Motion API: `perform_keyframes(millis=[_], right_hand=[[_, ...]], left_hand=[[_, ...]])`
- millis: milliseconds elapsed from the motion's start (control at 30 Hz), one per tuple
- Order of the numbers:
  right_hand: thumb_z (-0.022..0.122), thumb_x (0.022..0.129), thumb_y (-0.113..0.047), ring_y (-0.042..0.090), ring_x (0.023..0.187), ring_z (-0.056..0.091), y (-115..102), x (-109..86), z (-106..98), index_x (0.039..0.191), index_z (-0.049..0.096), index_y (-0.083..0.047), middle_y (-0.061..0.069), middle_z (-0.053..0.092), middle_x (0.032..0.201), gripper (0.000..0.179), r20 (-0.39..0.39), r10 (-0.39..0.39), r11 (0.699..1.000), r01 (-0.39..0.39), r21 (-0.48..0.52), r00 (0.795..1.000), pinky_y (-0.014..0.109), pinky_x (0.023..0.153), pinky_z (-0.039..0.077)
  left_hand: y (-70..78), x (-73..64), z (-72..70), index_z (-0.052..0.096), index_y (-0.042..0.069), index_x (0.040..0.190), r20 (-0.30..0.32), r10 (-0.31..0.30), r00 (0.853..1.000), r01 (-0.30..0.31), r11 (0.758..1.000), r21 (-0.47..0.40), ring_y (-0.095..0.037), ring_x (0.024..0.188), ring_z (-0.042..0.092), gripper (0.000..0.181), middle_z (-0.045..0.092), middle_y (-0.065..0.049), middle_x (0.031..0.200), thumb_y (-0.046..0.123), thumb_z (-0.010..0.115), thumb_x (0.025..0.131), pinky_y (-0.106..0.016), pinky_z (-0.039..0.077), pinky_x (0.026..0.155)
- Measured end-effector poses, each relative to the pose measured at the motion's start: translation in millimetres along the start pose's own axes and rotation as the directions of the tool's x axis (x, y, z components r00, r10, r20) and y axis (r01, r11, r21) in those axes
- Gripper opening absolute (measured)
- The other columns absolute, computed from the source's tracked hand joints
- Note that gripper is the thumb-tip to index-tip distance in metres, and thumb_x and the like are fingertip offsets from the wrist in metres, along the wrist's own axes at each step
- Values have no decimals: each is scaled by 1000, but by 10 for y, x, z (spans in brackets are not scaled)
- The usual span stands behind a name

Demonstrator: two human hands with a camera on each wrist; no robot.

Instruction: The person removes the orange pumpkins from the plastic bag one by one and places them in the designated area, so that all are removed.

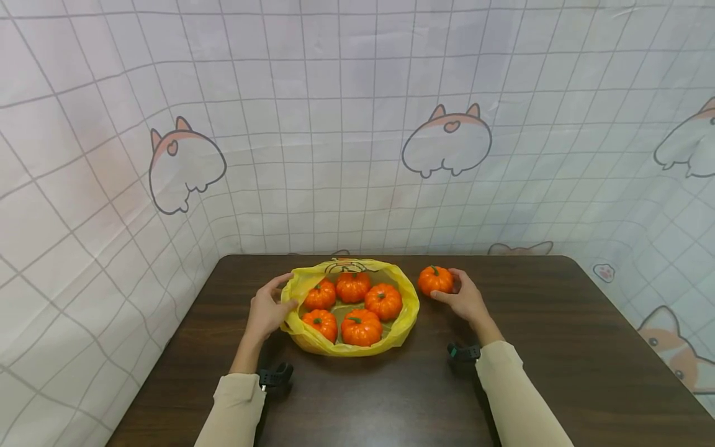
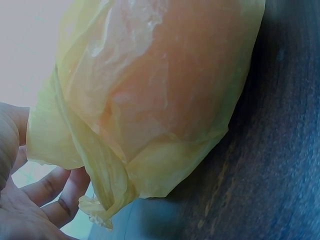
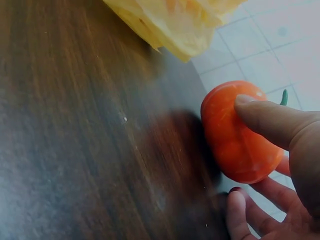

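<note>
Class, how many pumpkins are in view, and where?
6 pumpkins: one in the right grip; five in the yellow bag, back left, back middle, right, front left, front middle. More may be hidden.

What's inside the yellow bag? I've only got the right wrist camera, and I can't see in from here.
Observer: The head view looks down into the bag, and five orange pumpkins are in there.
Operator: Ooh! My camera just shows the right hand with its own pumpkin. Where's the left hand?
Observer: It's holding the left edge of the bag's opening.
Operator: And are there any pictures on the white wall?
Observer: Yes, the head view shows cartoon animals drawn on it, some seen from behind.
</note>
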State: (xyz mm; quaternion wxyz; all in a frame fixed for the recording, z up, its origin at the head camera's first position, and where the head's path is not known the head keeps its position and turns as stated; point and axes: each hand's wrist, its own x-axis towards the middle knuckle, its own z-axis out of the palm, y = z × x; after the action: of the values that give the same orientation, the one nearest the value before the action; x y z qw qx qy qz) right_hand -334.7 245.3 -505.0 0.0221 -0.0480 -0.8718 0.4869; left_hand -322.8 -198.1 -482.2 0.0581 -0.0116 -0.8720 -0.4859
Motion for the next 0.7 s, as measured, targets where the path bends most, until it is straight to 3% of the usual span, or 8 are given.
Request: perform_keyframes(millis=[333,700], right_hand=[[80,90,-29,43,130,50,35,111,-22,157,30,-6,26,38,157,87,18,2,999,-2,32,1000,55,112,42],[79,91,-28,46,135,47,20,126,-38,159,28,-6,28,36,156,88,38,7,998,-9,61,999,57,114,40]], left_hand=[[19,-21,-7,55,23,148,9,-19,1000,19,1000,-7,-23,81,66,61,66,-26,125,8,73,91,-32,58,62],[37,-41,-16,55,22,148,12,-18,1000,18,1000,-12,-26,86,68,62,65,-26,126,7,73,91,-33,60,64]])
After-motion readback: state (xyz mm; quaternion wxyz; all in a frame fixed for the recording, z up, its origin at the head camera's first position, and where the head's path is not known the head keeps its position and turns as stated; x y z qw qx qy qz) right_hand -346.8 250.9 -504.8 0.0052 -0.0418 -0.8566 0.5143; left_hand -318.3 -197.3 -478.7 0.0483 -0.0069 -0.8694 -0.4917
